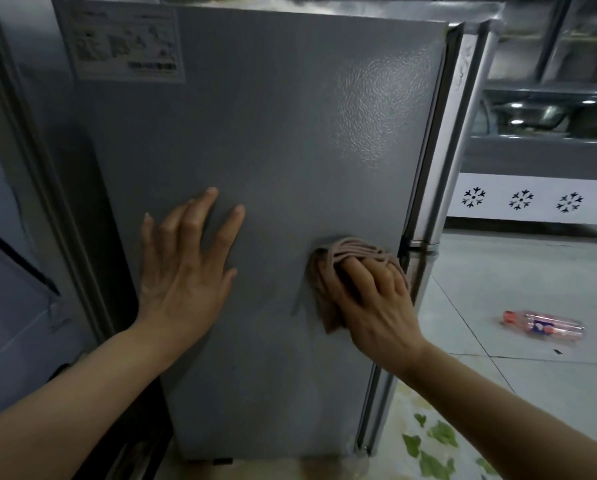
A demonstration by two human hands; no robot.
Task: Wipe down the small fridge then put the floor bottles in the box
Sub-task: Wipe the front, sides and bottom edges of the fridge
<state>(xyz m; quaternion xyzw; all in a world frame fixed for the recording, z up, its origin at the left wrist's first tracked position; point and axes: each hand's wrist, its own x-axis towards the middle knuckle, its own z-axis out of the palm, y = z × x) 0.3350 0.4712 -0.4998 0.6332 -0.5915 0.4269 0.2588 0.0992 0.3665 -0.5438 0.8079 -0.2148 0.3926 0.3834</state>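
1 fridge (273,150), 1 cloth (328,289), 1 bottle (546,325) on tiled floor (532,271). Left hand (186,271) flat on fridge; right hand (376,299) grips cloth.

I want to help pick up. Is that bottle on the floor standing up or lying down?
Lying down. The bottle rests on its side on the floor tiles, its pink cap pointing left, to the right of the fridge.

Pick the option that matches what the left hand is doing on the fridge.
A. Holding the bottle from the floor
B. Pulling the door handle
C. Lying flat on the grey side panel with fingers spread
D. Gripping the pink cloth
C: the left hand lies flat with fingers spread on the fridge panel, while the right hand grips the pink cloth and the bottle lies on the floor.
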